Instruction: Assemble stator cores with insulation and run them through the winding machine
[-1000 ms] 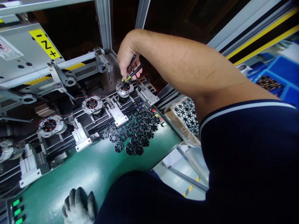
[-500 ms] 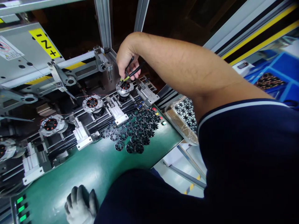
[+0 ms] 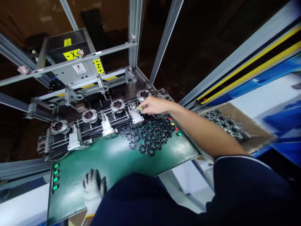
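My right hand [image 3: 154, 105], bare, is closed around a slim black and yellow-green hand tool [image 3: 139, 108]. Only its yellow-green part sticks out, over a metal clamp block [image 3: 136, 116]; its exact kind cannot be made out. Just behind the hand sits the rightmost wound motor stator [image 3: 144, 94], with copper windings, in a round metal holder. Another stator [image 3: 117, 104] stands to the left of the hand, with thin red wires near it. My left hand [image 3: 92, 187], in a pale glove with dark fingertips, lies flat on the green tabletop [image 3: 113, 163], fingers stretched, holding nothing.
Many loose black ring-shaped cores [image 3: 150, 138] lie below my right hand. Further left are two more stators [image 3: 89, 115] in holders. Metal arms [image 3: 102, 84] hang behind the row. Green buttons [image 3: 55, 172] line the left edge; an open box of cores [image 3: 225, 125] stands at right.
My right hand has moved with the tool from the rightmost stator toward me, beside the clamp block. The head view has shifted and shows more of the machine. My left hand still rests on the tabletop.
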`<act>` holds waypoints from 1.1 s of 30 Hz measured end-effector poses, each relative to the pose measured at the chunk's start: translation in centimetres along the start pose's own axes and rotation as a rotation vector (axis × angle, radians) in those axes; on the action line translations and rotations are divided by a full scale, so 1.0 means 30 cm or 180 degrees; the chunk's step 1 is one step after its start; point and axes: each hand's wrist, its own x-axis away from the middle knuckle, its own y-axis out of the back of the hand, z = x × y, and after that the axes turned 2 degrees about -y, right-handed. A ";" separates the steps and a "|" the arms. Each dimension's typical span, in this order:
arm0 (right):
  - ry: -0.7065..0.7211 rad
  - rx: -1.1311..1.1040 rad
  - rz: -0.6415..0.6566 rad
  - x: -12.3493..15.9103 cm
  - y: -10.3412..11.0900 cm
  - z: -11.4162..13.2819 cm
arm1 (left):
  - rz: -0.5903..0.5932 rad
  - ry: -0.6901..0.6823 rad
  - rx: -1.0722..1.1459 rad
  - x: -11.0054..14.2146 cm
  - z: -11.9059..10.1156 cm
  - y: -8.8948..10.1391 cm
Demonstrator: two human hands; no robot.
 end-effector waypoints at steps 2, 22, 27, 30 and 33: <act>0.0795 -0.0190 0.0150 0.034 -0.099 0.053 | -0.0029 -0.0030 -0.0071 -0.003 0.018 -0.007; 0.1005 0.0284 -0.0847 0.110 -1.274 -0.019 | 0.0606 0.0666 0.0496 -0.312 0.075 0.361; 0.1138 0.0345 -0.1082 0.071 -1.294 -0.039 | -0.0159 0.0953 0.0177 -0.748 0.207 0.670; 0.1064 0.0422 -0.1083 0.048 -1.292 -0.031 | -0.0304 0.0651 0.0090 -0.887 0.222 0.750; 0.0977 0.0551 -0.1098 0.055 -1.280 -0.021 | -0.0591 0.0388 0.0170 -0.919 0.200 0.748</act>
